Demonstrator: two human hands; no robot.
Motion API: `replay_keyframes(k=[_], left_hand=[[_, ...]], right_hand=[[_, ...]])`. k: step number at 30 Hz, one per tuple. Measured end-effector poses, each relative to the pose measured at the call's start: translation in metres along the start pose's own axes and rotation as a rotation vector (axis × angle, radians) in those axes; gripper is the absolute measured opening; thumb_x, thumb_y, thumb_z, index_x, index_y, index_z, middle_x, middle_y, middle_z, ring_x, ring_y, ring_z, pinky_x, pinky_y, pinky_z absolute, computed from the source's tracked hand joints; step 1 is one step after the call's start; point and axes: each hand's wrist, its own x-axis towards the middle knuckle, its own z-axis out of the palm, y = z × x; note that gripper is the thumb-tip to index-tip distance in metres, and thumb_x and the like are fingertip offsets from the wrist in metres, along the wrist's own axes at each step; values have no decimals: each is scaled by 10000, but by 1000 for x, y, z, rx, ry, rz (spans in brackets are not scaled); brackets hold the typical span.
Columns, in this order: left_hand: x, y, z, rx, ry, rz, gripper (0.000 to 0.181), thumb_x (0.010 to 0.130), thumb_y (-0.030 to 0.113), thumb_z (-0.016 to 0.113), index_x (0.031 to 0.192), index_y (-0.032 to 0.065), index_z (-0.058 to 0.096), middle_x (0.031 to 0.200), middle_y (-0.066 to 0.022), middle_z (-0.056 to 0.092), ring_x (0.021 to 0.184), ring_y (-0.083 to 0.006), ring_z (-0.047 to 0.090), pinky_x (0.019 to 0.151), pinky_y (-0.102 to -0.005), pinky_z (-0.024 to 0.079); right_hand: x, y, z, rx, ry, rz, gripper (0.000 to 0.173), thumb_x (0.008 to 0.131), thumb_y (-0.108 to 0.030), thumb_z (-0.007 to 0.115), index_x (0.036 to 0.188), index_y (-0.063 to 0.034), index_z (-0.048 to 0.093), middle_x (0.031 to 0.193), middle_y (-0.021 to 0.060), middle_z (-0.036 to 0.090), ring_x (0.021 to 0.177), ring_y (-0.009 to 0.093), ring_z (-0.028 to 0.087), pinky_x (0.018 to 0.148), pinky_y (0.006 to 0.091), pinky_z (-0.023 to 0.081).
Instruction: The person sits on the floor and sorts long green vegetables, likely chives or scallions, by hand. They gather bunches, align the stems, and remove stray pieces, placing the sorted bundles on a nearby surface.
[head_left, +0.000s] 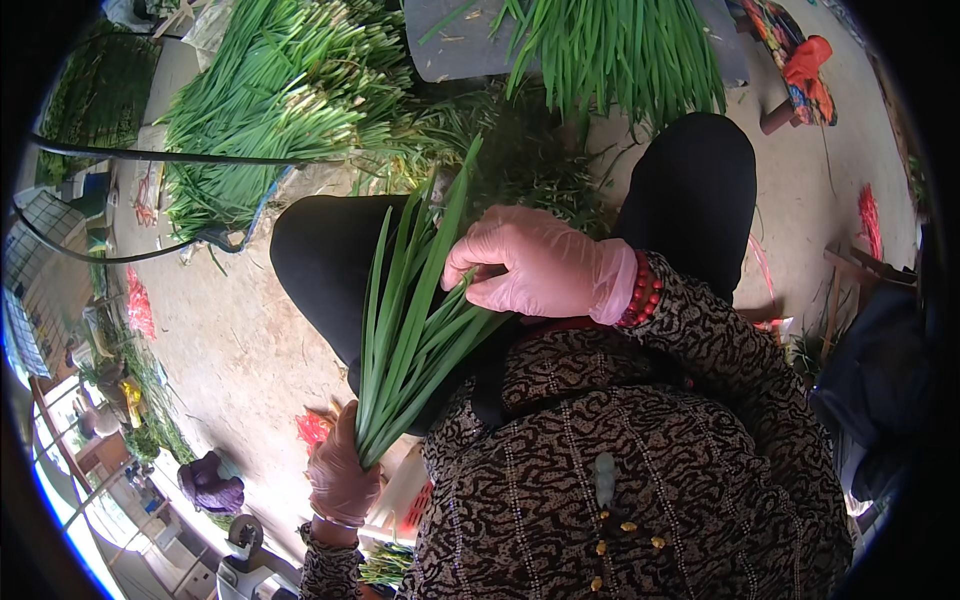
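Note:
My left hand (343, 469), in a thin pink glove, is closed around one end of a small bunch of long flat green leaves, probably garlic chives (405, 330). The leaves fan out upward over my left thigh. My right hand (532, 262), gloved alike and with a red bead bracelet at the wrist, has bent fingers at the right side of the bunch. A leaf tip lies by its thumb and forefinger; whether they pinch it is not clear. Beyond my knees lie a large heap of similar leaves (277, 112) and another pile (615, 60) on a grey sheet (457, 45).
Loose leaf scraps (540, 161) cover the ground between my knees. Black cables (187, 156) cross at the left. A low bench (795, 75) carries an orange-red glove or cloth (808, 58). Red plastic strands (140, 304) lie on the floor. A purple-clad person (210, 482) is far left.

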Motion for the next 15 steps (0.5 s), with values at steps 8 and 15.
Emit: replay_keyframes(k=[8,15], left_hand=[[-1,-1,2,3,7,-30,744,642,-14,611,1361,55,434,919,-214,654,810,-409,654,705,-454,527],[0,-1,1,4,18,-11,715,641,4,600,1339,60,453,895,-213,652,782,-407,650,686,-462,523]], right_hand=[[3,12,7,116,-40,-71,174,804,-99,685,975,-73,703,816,87,648,780,256,625,737,361,485],[1,7,14,-22,82,-160,113,835,-89,660,939,-73,701,799,79,643,765,249,624,689,356,490]])
